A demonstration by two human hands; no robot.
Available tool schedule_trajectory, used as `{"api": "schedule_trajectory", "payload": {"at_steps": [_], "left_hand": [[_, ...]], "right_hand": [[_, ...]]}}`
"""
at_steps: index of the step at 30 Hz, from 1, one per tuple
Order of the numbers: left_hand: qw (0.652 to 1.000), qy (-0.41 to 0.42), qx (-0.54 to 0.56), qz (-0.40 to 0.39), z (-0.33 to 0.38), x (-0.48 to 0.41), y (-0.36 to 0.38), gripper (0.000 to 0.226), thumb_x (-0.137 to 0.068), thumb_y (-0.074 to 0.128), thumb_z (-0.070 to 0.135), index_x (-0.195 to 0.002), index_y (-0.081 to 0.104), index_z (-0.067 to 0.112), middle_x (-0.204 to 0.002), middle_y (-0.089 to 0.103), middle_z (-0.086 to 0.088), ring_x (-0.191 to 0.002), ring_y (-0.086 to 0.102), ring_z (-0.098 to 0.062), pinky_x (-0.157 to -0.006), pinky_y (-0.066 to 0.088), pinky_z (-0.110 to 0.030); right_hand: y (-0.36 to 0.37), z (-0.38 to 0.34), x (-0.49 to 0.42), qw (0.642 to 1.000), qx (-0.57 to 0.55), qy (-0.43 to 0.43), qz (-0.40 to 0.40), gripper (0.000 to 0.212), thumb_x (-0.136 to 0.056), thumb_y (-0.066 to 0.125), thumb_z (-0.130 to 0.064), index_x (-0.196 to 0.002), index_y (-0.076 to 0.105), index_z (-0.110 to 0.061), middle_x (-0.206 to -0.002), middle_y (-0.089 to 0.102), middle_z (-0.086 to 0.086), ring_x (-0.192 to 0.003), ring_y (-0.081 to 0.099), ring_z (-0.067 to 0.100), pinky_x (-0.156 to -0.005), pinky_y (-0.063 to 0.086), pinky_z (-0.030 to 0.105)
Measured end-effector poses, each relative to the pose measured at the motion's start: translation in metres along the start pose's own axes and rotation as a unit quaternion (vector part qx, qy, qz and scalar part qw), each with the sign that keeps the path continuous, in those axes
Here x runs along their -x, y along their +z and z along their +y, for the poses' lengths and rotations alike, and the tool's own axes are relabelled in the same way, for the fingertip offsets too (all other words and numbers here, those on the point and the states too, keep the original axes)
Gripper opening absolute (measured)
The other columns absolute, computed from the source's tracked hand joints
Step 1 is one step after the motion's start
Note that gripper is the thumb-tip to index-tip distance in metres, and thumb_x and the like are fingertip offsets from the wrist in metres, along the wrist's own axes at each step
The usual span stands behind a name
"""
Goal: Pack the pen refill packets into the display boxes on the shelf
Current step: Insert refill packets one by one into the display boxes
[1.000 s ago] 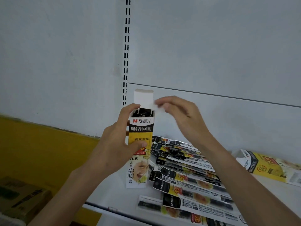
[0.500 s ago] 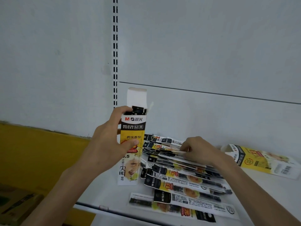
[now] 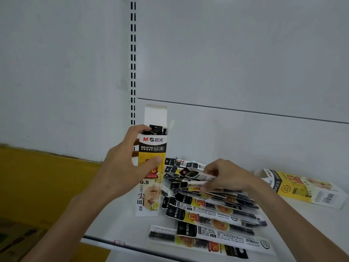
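With the left hand (image 3: 122, 167) gripping the upright display box (image 3: 152, 188) at nine o'clock of the refill packet pile (image 3: 211, 214) on the shelf (image 3: 117, 225), the right hand (image 3: 228, 176) pinches a top packet (image 3: 190, 185), and its slick, overlapping neighbours may drag along and slide off.

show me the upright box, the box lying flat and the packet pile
upright box (image 3: 152, 146), head view, black band on its front
flat box (image 3: 299, 187), head view, yellow top face
packet pile (image 3: 213, 211), head view, a middle packet
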State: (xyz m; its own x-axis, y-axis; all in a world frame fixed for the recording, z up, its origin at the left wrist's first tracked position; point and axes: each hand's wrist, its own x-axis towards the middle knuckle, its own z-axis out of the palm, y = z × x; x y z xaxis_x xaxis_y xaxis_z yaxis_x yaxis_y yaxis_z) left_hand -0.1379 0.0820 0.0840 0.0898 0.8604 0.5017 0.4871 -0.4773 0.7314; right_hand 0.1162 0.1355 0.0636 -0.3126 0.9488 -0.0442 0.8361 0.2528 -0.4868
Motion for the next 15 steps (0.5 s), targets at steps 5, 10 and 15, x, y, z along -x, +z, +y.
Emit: {"api": "schedule_trajectory", "payload": {"at_steps": [5,10,15], "left_hand": [[1.0,0.013,0.001,0.006,0.0012,-0.0009,0.0008,0.048,-0.076,0.066,0.032,-0.097,0.032,0.057,-0.095,0.048,0.033,-0.087,0.053,0.005,-0.071,0.049,-0.025],[1.0,0.02,0.0,0.005,0.0009,-0.0005,0.0012,0.049,-0.076,0.067,0.027,-0.096,0.032,0.055,-0.093,0.049,0.032,-0.086,0.053,0.005,-0.064,0.047,-0.019],[1.0,0.02,0.001,-0.001,0.0027,-0.001,0.0006,0.044,-0.077,0.066,0.03,-0.095,0.033,0.053,-0.091,0.049,0.032,-0.085,0.052,0.006,-0.062,0.044,-0.016]], "right_hand": [[0.0027,-0.0032,0.0036,0.999,0.02,-0.011,-0.047,0.017,-0.074,0.076,-0.034,-0.085,0.064,-0.031,-0.089,0.062,-0.014,-0.079,0.052,-0.002,-0.066,0.036,0.016],[0.0061,-0.0047,0.0032,0.997,0.072,-0.015,0.013,0.025,-0.07,0.079,-0.027,-0.088,0.061,-0.025,-0.083,0.057,-0.005,-0.075,0.051,0.01,-0.061,0.037,0.021],[0.0045,-0.0002,0.0049,1.0,-0.016,-0.015,0.0,0.038,-0.07,0.077,-0.042,-0.064,0.056,-0.011,-0.055,0.045,-0.005,-0.054,0.041,0.01,-0.054,0.026,0.025]]}}
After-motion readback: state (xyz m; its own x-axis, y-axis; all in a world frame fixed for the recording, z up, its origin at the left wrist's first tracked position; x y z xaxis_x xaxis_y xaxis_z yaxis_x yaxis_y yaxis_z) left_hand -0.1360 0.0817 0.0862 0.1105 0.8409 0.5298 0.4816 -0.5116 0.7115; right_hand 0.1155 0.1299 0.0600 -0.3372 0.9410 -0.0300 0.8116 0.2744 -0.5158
